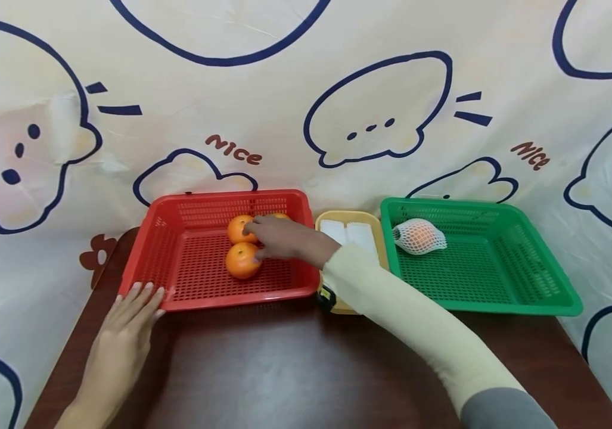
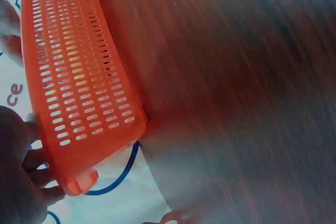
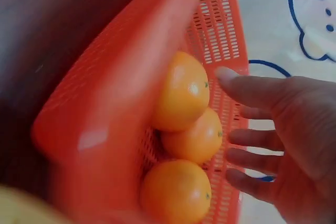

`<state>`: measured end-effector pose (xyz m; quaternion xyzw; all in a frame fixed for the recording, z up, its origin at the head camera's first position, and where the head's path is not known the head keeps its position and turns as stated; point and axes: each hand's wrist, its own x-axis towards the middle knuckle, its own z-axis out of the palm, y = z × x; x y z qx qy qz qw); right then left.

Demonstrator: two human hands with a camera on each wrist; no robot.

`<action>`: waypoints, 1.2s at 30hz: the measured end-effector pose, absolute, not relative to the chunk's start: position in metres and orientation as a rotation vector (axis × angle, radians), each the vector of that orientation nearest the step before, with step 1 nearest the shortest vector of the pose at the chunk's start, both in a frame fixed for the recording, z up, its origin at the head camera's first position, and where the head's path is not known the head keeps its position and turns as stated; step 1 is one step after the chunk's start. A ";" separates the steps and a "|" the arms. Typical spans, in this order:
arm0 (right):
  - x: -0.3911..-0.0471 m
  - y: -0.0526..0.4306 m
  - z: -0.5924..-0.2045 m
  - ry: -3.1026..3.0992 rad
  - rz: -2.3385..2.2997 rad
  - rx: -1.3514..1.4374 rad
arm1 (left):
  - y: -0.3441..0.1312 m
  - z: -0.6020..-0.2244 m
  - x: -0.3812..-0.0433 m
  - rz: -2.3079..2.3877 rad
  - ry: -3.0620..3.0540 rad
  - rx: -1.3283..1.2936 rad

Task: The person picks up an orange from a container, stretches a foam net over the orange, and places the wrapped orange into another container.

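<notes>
Three oranges lie together in the red basket [image 1: 198, 298]: a front orange [image 1: 241, 262], one behind it [image 1: 239, 229], and a third mostly covered by my hand in the head view. My right hand [image 1: 279, 237] reaches in over them. In the right wrist view its thumb and fingers are spread, with the nearest orange [image 3: 184, 92] just beyond the thumb tip and nothing gripped. My left hand [image 1: 126, 333] rests its fingertips on the basket's front left rim; the left wrist view shows those fingers [image 2: 39, 169] at the basket corner.
Right of the red basket stands a yellow tray [image 1: 383, 250] with white foam nets [image 1: 360, 235], partly under my right sleeve. Farther right is a green basket [image 1: 499, 307] holding an orange fruit in a white net [image 1: 421, 236]. A patterned sheet hangs behind the dark table [image 1: 263, 369].
</notes>
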<state>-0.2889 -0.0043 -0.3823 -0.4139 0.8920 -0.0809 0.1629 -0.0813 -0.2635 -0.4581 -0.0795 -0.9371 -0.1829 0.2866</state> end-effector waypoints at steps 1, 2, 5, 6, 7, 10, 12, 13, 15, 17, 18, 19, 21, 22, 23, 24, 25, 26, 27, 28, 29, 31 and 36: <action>-0.293 -0.011 -0.383 2.505 -0.222 -1.175 | -0.264 -0.458 -0.082 -0.500 -2.510 -0.208; -0.296 -0.016 -0.384 2.466 -0.218 -1.175 | -0.264 -0.458 -0.082 -0.506 -2.518 -0.205; -0.302 -0.030 -0.387 2.382 -0.166 -1.209 | -0.267 -0.457 -0.081 -0.510 -2.542 -0.204; -0.302 -0.034 -0.388 2.362 -0.139 -1.232 | -0.269 -0.457 -0.081 -0.508 -2.547 -0.207; -0.302 -0.038 -0.389 2.347 -0.108 -1.262 | -0.270 -0.456 -0.081 -0.502 -2.549 -0.210; -0.302 -0.046 -0.390 2.313 -0.052 -1.341 | -0.273 -0.455 -0.081 -0.481 -2.537 -0.222; -0.301 -0.049 -0.391 2.293 -0.033 -1.385 | -0.274 -0.455 -0.081 -0.469 -2.525 -0.226; -0.300 -0.051 -0.392 2.281 -0.035 -1.404 | -0.274 -0.454 -0.080 -0.469 -2.520 -0.227; -0.297 -0.053 -0.393 2.246 -0.064 -1.409 | -0.274 -0.454 -0.079 -0.467 -2.512 -0.227; -0.295 -0.055 -0.395 2.201 -0.087 -1.415 | -0.274 -0.454 -0.079 -0.469 -2.509 -0.227; -0.294 -0.056 -0.396 2.176 -0.106 -1.407 | -0.274 -0.454 -0.078 -0.472 -2.509 -0.227; -0.292 -0.057 -0.398 2.154 -0.117 -1.412 | -0.274 -0.454 -0.078 -0.475 -2.508 -0.228; -0.290 -0.058 -0.401 2.129 -0.125 -1.413 | -0.274 -0.455 -0.078 -0.473 -2.511 -0.230; -0.289 -0.059 -0.402 2.127 -0.116 -1.405 | -0.274 -0.455 -0.079 -0.473 -2.513 -0.229; -0.288 -0.060 -0.403 2.126 -0.108 -1.398 | -0.274 -0.455 -0.079 -0.472 -2.514 -0.229; -0.287 -0.061 -0.404 2.136 -0.092 -1.383 | -0.274 -0.456 -0.079 -0.471 -2.515 -0.228; -0.285 -0.062 -0.405 2.147 -0.063 -1.387 | -0.274 -0.456 -0.079 -0.470 -2.517 -0.227; -0.285 -0.063 -0.407 2.156 -0.039 -1.393 | -0.274 -0.456 -0.080 -0.471 -2.518 -0.224; -0.284 -0.064 -0.408 2.162 -0.019 -1.397 | -0.273 -0.456 -0.080 -0.473 -2.521 -0.221; -0.283 -0.064 -0.409 2.166 0.001 -1.403 | -0.273 -0.456 -0.080 -0.475 -2.522 -0.221; -0.282 -0.064 -0.410 2.167 0.011 -1.417 | -0.273 -0.457 -0.080 -0.476 -2.522 -0.221; -0.282 -0.063 -0.411 2.175 0.013 -1.443 | -0.273 -0.457 -0.081 -0.477 -2.521 -0.225; -0.286 -0.054 -0.408 2.223 -0.128 -1.426 | -0.271 -0.456 -0.083 -0.470 -2.533 -0.229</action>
